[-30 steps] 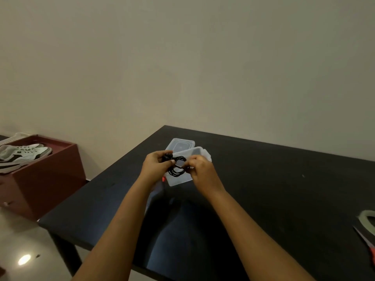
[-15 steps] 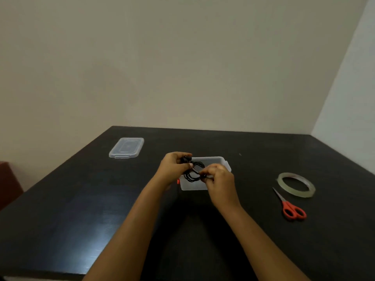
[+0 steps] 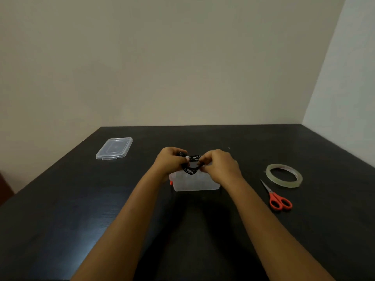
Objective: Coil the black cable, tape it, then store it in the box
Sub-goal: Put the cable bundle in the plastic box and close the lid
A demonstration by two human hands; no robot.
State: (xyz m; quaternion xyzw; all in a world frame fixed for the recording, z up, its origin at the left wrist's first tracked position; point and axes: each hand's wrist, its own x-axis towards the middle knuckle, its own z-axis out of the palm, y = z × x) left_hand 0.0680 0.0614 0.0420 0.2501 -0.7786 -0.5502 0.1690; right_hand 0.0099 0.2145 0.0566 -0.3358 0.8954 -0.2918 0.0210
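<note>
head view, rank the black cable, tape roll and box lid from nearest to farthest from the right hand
1. black cable: pinched in the right hand itself.
2. tape roll: lying off to its right.
3. box lid: far left, beyond the left hand.

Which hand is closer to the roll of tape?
Right. The right hand is left of the tape roll; the left hand is farther off, beyond the black cable.
</note>
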